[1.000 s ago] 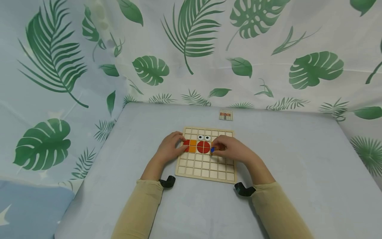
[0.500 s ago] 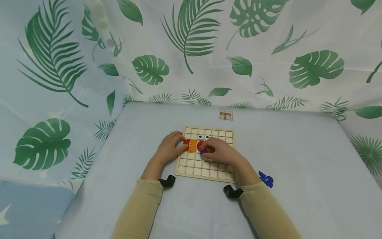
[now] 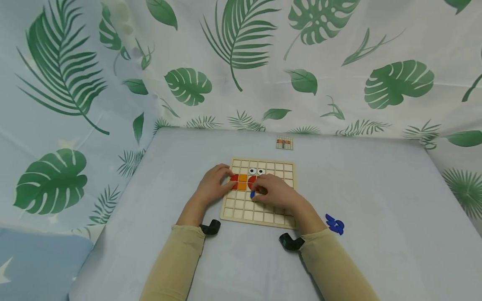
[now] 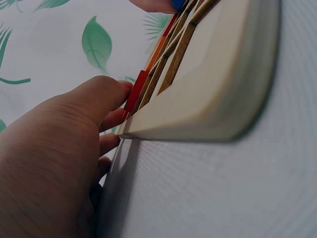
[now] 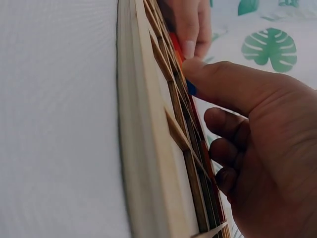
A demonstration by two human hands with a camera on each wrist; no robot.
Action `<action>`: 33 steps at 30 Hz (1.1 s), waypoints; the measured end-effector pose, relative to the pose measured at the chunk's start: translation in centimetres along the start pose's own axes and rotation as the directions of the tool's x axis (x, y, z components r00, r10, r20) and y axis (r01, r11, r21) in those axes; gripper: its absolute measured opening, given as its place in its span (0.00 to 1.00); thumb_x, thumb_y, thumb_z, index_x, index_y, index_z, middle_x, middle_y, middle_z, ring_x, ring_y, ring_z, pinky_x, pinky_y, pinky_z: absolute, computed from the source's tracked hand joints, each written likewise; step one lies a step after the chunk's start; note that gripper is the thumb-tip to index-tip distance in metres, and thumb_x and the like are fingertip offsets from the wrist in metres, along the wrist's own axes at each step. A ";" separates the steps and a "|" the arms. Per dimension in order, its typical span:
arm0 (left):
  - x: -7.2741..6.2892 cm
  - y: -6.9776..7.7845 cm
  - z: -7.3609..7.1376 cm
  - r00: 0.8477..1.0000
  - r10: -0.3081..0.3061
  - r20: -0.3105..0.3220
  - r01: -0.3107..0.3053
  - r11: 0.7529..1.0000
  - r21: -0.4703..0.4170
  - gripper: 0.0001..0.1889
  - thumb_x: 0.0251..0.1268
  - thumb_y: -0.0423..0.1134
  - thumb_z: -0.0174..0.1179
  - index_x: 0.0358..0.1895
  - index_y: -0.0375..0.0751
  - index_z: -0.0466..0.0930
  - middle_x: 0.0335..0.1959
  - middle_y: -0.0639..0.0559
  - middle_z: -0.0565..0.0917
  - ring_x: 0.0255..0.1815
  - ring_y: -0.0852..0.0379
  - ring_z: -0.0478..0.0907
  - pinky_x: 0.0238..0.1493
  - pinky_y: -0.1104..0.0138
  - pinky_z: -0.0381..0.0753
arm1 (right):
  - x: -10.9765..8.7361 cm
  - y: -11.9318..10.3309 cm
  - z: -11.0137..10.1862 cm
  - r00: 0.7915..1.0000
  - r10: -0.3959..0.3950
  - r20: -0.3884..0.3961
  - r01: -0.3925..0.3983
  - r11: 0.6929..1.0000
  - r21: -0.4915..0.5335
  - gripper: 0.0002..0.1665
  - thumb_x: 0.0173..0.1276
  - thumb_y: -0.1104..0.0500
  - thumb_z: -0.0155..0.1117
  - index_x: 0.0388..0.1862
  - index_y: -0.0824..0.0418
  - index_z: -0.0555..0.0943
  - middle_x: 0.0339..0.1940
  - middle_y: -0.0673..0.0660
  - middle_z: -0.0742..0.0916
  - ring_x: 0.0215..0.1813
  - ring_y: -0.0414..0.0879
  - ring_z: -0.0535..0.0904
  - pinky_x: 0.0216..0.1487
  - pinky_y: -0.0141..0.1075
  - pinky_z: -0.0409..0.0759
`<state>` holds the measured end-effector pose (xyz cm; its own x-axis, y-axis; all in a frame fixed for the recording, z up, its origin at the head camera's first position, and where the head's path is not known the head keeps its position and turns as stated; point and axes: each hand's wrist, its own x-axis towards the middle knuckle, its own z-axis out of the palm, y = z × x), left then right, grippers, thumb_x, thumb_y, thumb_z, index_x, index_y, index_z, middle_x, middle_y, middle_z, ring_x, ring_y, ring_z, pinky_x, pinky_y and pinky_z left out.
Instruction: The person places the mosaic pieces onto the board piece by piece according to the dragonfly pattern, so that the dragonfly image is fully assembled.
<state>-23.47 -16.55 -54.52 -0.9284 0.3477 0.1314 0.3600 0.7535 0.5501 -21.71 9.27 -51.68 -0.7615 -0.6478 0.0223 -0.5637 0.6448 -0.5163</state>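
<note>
My right grip point(image 3: 276, 191) has moved left, pinching a blue piece point(image 3: 252, 194); left grip point(image 3: 211, 184) still rests loosely spread on the red tiles point(image 3: 234, 177).

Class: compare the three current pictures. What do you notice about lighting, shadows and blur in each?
Head view: soft, even light without strong glare, but the blue piece is too small for detail; left wrist view: dimmer, with the wooden grid board soft and blurred at its near corner; right wrist view: also dim, a dark shadow line running along the board's outer edge.
</note>
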 end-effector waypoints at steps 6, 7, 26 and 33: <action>0.1 -0.2 0.1 1.000 -0.007 0.003 0.007 1.000 -0.006 0.14 0.67 0.52 0.62 0.48 0.49 0.78 0.64 0.51 0.76 0.68 0.49 0.71 0.73 0.56 0.68 | 0.1 0.0 0.2 1.000 0.011 0.007 -0.011 1.000 -0.019 0.10 0.64 0.47 0.70 0.42 0.47 0.83 0.36 0.44 0.80 0.38 0.41 0.70 0.43 0.37 0.71; 0.1 -0.2 0.1 1.000 -0.005 0.002 0.005 1.000 -0.006 0.15 0.67 0.52 0.62 0.48 0.49 0.78 0.64 0.50 0.76 0.68 0.49 0.71 0.73 0.56 0.67 | 0.1 0.0 0.2 1.000 0.012 0.007 -0.012 1.000 -0.020 0.10 0.64 0.47 0.70 0.42 0.47 0.83 0.36 0.44 0.80 0.38 0.41 0.70 0.43 0.37 0.71; 0.0 0.0 -0.1 1.000 -0.006 0.004 0.006 1.000 0.000 0.15 0.66 0.52 0.63 0.49 0.49 0.79 0.64 0.51 0.76 0.69 0.50 0.71 0.74 0.57 0.67 | -0.4 0.0 0.0 0.998 -0.054 -0.011 0.054 0.999 0.001 0.07 0.69 0.53 0.65 0.43 0.43 0.86 0.38 0.45 0.81 0.38 0.42 0.71 0.44 0.37 0.73; 0.0 -0.1 0.0 1.000 -0.012 0.003 0.012 1.000 -0.001 0.15 0.67 0.52 0.62 0.49 0.49 0.78 0.65 0.50 0.75 0.69 0.49 0.70 0.74 0.56 0.67 | -0.4 0.3 0.0 0.999 -0.041 -0.007 0.041 0.998 0.045 0.08 0.71 0.53 0.62 0.44 0.43 0.86 0.41 0.45 0.82 0.42 0.42 0.73 0.49 0.39 0.76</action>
<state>-23.52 -16.56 -54.58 -0.9324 0.3400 0.1223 0.3486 0.7571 0.5525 -21.59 9.78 -51.84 -0.7398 -0.6710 0.0495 -0.5796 0.5983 -0.5532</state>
